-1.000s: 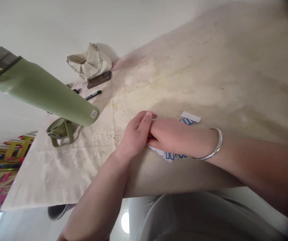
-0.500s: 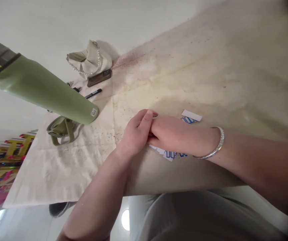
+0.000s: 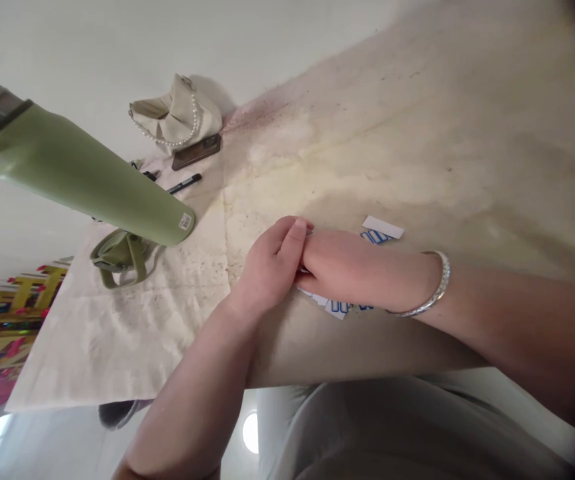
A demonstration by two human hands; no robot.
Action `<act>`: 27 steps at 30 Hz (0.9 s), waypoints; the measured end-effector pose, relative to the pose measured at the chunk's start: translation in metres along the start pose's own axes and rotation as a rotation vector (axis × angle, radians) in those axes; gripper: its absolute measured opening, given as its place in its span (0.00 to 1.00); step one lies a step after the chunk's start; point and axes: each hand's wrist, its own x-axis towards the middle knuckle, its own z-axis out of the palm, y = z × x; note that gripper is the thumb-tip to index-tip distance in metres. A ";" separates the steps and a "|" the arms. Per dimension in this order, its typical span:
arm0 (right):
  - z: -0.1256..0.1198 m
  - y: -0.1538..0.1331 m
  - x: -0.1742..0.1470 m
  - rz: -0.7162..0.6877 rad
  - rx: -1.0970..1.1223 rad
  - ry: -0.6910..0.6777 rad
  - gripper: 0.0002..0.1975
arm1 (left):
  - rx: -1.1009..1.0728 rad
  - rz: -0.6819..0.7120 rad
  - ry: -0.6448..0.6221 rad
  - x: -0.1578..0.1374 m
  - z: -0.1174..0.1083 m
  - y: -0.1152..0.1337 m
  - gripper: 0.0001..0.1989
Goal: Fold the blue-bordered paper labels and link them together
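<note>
My left hand (image 3: 273, 261) is closed about the fingers of my right hand (image 3: 340, 265), its thumb lying over them. The fingers of my right hand are curled and mostly hidden inside this clasp, so anything within them cannot be made out. Just beyond my right wrist lies a white paper slip (image 3: 383, 227), with a blue-printed piece (image 3: 375, 237) beside it. More white slips with blue outlines (image 3: 336, 308) stick out from under my right hand on the near side. A silver bracelet (image 3: 440, 283) circles my right wrist.
On the cream tablecloth (image 3: 167, 333) to the left stand a tall green bottle (image 3: 92, 177) and a small green strapped item (image 3: 120, 257). Behind them are a black marker (image 3: 185, 183), a phone (image 3: 196, 153) and a cream bag with a pearl chain (image 3: 177, 113) near the wall.
The hands stay clasped in almost the same place. The view has shifted slightly, so the bottle and bag appear a little further left.
</note>
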 end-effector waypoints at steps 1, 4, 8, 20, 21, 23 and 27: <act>0.000 0.000 0.000 0.003 -0.001 -0.010 0.12 | 0.011 0.007 -0.002 0.000 0.000 0.000 0.17; 0.001 -0.002 0.001 0.010 -0.005 -0.035 0.11 | 0.043 0.016 -0.009 -0.001 -0.001 0.002 0.17; 0.001 -0.002 0.000 0.004 -0.001 -0.034 0.10 | 0.085 0.036 -0.003 -0.002 -0.001 0.002 0.17; 0.010 0.003 -0.003 -0.074 -0.028 -0.002 0.12 | 0.228 0.079 0.010 -0.005 -0.001 0.001 0.16; 0.011 0.003 -0.003 -0.079 -0.028 -0.005 0.12 | 0.245 0.084 0.011 -0.005 -0.001 0.001 0.16; 0.012 0.004 -0.004 -0.099 -0.038 0.007 0.13 | 0.283 0.096 0.014 -0.006 -0.001 0.002 0.16; 0.015 0.005 -0.005 -0.116 -0.071 0.036 0.13 | 0.359 0.113 0.005 -0.007 -0.002 0.004 0.16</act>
